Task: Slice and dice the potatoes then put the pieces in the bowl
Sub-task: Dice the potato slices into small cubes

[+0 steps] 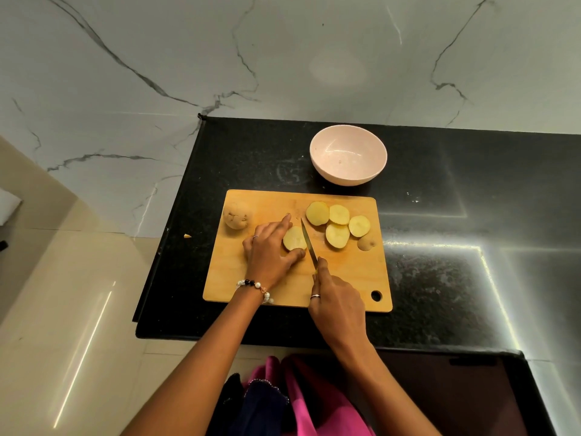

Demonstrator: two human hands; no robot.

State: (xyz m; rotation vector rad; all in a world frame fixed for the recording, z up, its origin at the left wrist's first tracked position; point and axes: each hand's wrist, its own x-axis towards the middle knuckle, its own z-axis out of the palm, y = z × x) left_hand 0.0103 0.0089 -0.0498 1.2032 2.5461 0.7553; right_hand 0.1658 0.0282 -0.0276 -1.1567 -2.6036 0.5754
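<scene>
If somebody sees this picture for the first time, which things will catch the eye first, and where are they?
First, the two hands at the middle of the wooden cutting board: the left hand holds a potato piece while the right hand holds a knife against it. To the right of the blade lie pale yellow potato slices. Behind the board, an empty pink bowl stands on the black counter.

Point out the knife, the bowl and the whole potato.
knife (308, 243), head view, middle of the blade.
bowl (345, 180), head view, near outer wall.
whole potato (236, 216), head view, middle of its skin.
</scene>
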